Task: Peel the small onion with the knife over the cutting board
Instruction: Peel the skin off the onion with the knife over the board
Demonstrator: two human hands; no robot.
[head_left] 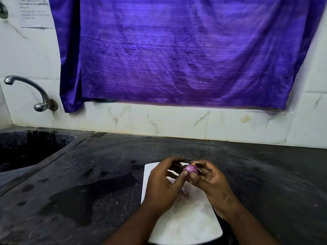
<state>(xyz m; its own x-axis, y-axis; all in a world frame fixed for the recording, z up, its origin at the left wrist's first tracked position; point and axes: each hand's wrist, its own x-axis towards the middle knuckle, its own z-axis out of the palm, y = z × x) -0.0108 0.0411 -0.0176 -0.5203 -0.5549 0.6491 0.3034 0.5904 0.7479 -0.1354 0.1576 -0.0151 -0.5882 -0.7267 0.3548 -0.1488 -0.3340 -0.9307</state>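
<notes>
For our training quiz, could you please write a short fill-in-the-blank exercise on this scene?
1. Both hands hold a small purple ____ between them.
2. The left hand and right hand work above a white ____.
3. The tap is mounted above the ____.
4. The cloth on the wall is ____ in colour.

Missing words: onion; board; sink; purple.

The cutting board (185, 221) lies on the tabletop (256, 165) at the near edge, with the onion (190, 169) held above its far end. The sink (26, 149) sits far left, the tap (28, 89) on the wall behind it, and a curtain (185, 50) hangs behind the tabletop.
</notes>
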